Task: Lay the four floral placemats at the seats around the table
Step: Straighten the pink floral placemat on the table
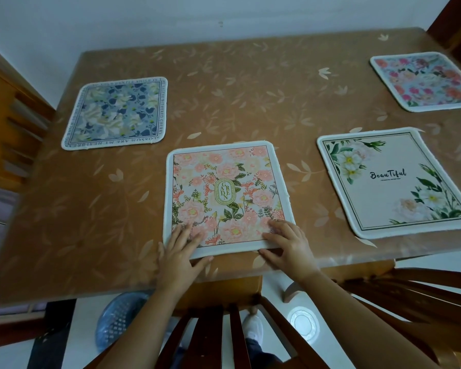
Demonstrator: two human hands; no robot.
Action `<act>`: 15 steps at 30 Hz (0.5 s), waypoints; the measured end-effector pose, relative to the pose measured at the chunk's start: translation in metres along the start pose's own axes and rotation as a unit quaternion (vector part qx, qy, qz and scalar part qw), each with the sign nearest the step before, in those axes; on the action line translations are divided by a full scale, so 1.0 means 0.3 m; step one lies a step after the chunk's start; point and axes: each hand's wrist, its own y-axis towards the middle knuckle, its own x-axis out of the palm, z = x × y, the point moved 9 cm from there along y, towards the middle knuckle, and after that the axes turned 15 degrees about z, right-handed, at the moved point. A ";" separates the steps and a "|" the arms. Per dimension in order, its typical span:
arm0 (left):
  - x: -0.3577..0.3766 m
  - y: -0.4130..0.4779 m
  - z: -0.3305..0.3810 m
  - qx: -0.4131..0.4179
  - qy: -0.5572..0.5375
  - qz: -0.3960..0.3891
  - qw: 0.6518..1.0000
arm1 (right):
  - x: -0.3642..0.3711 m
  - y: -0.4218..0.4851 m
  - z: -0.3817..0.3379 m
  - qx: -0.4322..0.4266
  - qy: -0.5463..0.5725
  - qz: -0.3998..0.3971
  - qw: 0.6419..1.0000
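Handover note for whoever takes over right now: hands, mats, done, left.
Left hand and right hand: fingers flat on the near corners of the Garden mat, thumbs at its near edge.
Blue mat far left, Beautiful mat near right, pink mat far right, all flat on the table.
Done: all four mats laid.
Left: probably just square the Garden mat and let go.

Probably a home dining room: covered table (250, 83), wooden chairs (224, 334), four placemats (225, 194).
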 end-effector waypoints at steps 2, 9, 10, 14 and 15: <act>-0.009 -0.002 0.003 -0.002 -0.012 0.011 1.000 | 0.000 -0.002 0.002 -0.002 -0.002 0.001 1.000; -0.043 -0.004 0.014 0.017 -0.031 0.039 0.999 | 0.002 -0.012 -0.010 -0.010 -0.009 0.001 1.000; -0.052 -0.002 0.019 0.022 -0.032 0.043 0.998 | 0.001 -0.012 -0.014 -0.012 -0.010 0.001 1.000; -0.067 0.001 0.029 0.054 -0.028 0.037 0.997 | -0.006 -0.003 -0.020 -0.018 -0.011 -0.002 1.000; -0.065 -0.001 0.028 0.058 -0.027 0.031 0.997 | -0.007 -0.001 -0.019 -0.014 -0.007 -0.004 1.000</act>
